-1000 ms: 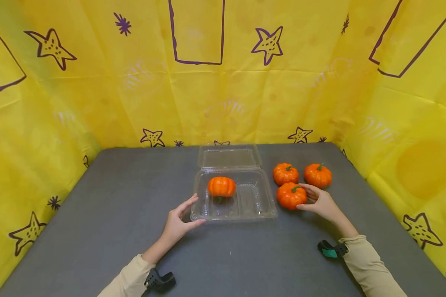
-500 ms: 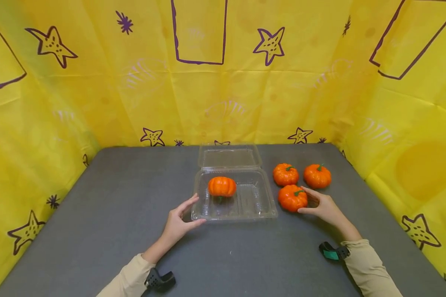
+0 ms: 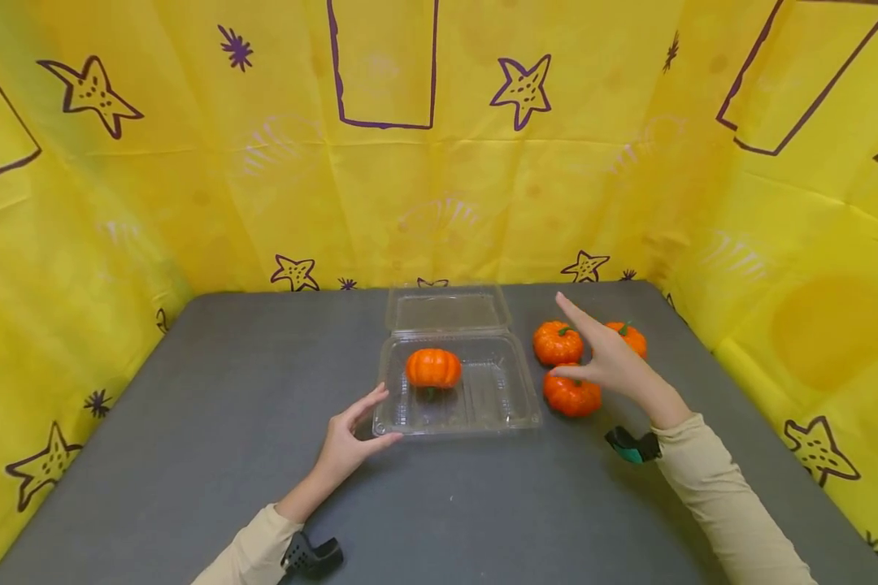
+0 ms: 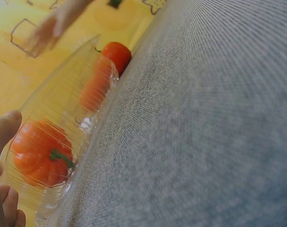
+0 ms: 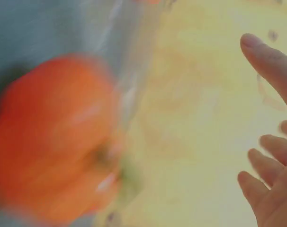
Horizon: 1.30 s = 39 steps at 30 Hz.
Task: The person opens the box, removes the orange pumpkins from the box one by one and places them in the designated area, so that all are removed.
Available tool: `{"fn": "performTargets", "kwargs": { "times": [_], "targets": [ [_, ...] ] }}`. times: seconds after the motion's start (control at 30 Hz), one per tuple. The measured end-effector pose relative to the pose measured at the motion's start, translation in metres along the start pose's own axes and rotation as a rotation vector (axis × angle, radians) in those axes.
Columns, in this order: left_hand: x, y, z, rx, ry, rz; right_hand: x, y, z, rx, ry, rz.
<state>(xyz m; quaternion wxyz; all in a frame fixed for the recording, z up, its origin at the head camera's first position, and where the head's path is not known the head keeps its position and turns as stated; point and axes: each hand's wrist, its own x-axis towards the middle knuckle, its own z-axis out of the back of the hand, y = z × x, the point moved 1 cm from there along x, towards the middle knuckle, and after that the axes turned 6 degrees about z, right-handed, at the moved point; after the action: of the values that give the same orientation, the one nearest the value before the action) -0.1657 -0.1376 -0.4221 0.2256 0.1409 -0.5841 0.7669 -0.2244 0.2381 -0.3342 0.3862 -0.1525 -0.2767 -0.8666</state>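
Note:
A clear plastic clamshell container (image 3: 488,390) lies with its lid folded back, holding a small orange pumpkin (image 3: 433,368) tipped with its stem toward the front. My left hand (image 3: 345,443) holds the container's front left corner, thumb at the front edge and fingers along the left side. In the left wrist view, that pumpkin (image 4: 41,153) shows through the ribbed wall. My right hand (image 3: 610,357) is raised over the pumpkins at the right, fingers spread and holding nothing. Below it are the front pumpkin (image 3: 572,396), the middle pumpkin (image 3: 556,344) and the partly hidden far right pumpkin (image 3: 632,340).
The open lid (image 3: 448,310) reaches toward the back edge of the grey table (image 3: 278,366). Yellow cloth (image 3: 439,179) printed with stars hangs at the back and both sides. A black strap device (image 3: 632,445) sits at the right wrist, another (image 3: 313,556) at the left.
My right hand has left the front pumpkin and lifted up and leftward, its fingers spreading. That pumpkin sits slightly nearer the front. My left hand has stayed at the container.

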Motion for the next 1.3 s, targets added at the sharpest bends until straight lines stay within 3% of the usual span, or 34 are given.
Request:
{"fn": "performTargets", "kwargs": {
  "times": [0.2, 0.27, 0.4, 0.63, 0.97, 1.2, 1.3],
  "targets": [
    [0.001, 0.002, 0.001, -0.013, -0.008, -0.010, 0.064, 0.025, -0.018, 0.030, 0.073, 0.276],
    [0.000, 0.003, 0.000, -0.011, -0.012, -0.008, 0.076, 0.027, -0.031, 0.058, 0.099, 0.343],
    [-0.002, 0.003, -0.001, -0.006, -0.015, -0.001, 0.090, 0.024, -0.055, 0.142, 0.130, 0.398],
    [-0.002, 0.001, -0.001, -0.014, -0.011, -0.003, 0.096, 0.018, -0.083, 0.216, 0.165, 0.399],
    [-0.003, 0.000, 0.000, -0.017, -0.010, -0.001, 0.110, 0.016, -0.095, 0.248, 0.234, 0.394],
    [-0.003, -0.004, 0.001, -0.007, -0.009, -0.008, 0.114, 0.016, -0.108, 0.280, 0.457, 0.401],
    [-0.003, -0.006, 0.002, 0.005, -0.012, -0.022, 0.114, 0.018, -0.112, 0.272, 0.530, 0.363]
  ]
}}
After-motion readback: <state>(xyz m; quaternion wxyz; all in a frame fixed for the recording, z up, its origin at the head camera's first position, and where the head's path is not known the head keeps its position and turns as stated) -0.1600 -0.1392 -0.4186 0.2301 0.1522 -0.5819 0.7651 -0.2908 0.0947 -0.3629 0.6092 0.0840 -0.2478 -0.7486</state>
